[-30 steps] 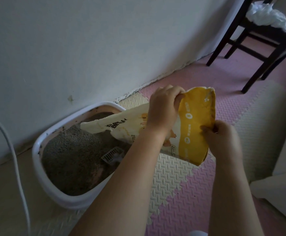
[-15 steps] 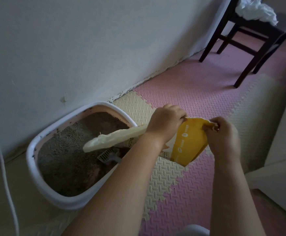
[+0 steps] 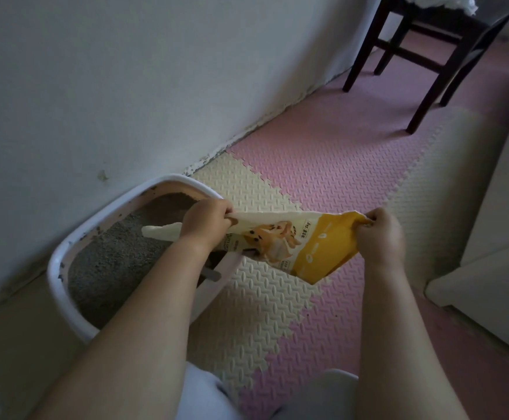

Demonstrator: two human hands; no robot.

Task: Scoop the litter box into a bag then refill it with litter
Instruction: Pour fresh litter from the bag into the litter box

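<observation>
Your left hand point(image 3: 206, 221) has its fingers curled around the upper edge of the flat cream and yellow litter bag with a cat picture point(image 3: 292, 241), on its cream part. Your right hand point(image 3: 379, 234) pinches the top corner of the yellow end, with the fingers closed tightly on it. The bag is stretched between your two hands and looks flat. It hangs in the air above the floor, and its cream end reaches past your left hand over the white plastic litter box point(image 3: 65, 256). The box stands against the pale wall point(image 3: 126, 86) and holds grey granular litter point(image 3: 105, 259). Under your left forearm a small grey piece point(image 3: 212, 274) shows at the rim of the box; what it is, I cannot tell. The floor is covered by pink and cream foam puzzle mats point(image 3: 323, 165). A dark wooden chair point(image 3: 429, 56) stands well apart, far behind the bag.
</observation>
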